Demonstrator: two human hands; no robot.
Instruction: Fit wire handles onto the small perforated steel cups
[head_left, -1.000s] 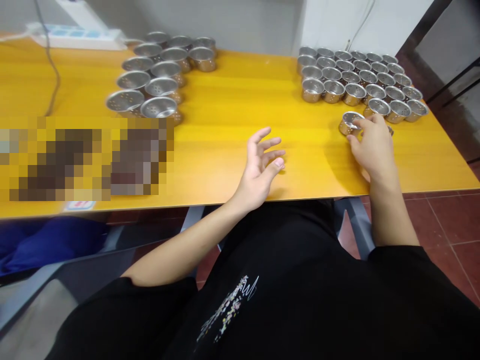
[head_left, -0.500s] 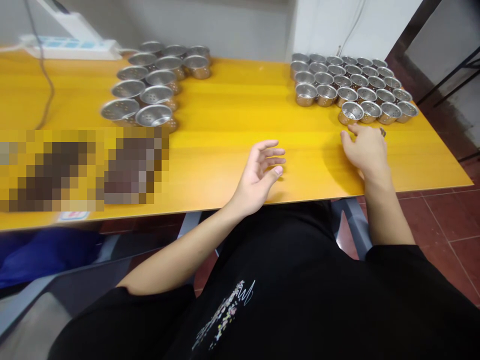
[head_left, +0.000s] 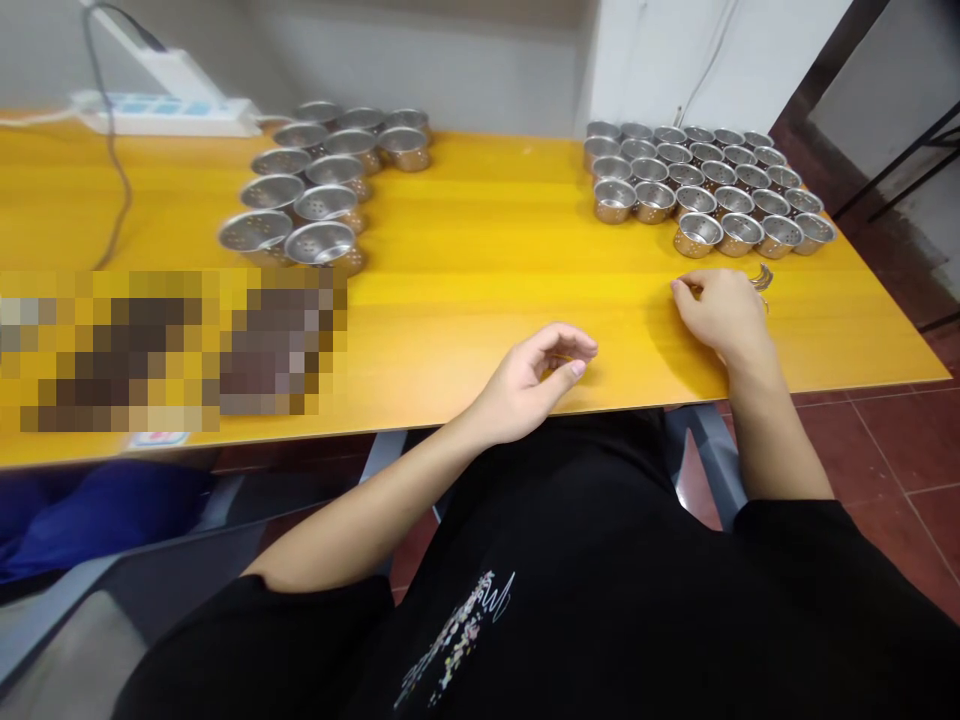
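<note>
My left hand [head_left: 529, 385] hovers over the front edge of the yellow table, fingers bent and thumb apart from them, with nothing in it. Palm down, my right hand [head_left: 724, 308] is just in front of the nearest metal cup [head_left: 699, 234] in the right-hand group, not touching it. Its fingers are curled under and the thumb is near the index finger; what they hold, if anything, is hidden. Small curved shiny metal pieces [head_left: 763, 278] show beside its far right edge; I cannot tell whether they lie on the table or are in the hand.
Several perforated metal cups [head_left: 649, 200] stand in rows at the back right. Another group of larger-looking metal cups [head_left: 322, 243] is at the left. Behind it lies a white power strip [head_left: 176, 116] with a dark cable [head_left: 124, 200]. Blurred-out items [head_left: 277, 345] lie front left.
My right hand has drawn back slightly from the cups and left, its thumb closer to its fingers; more of the metal pieces shows. My left hand has moved slightly right, fingers more bent.
</note>
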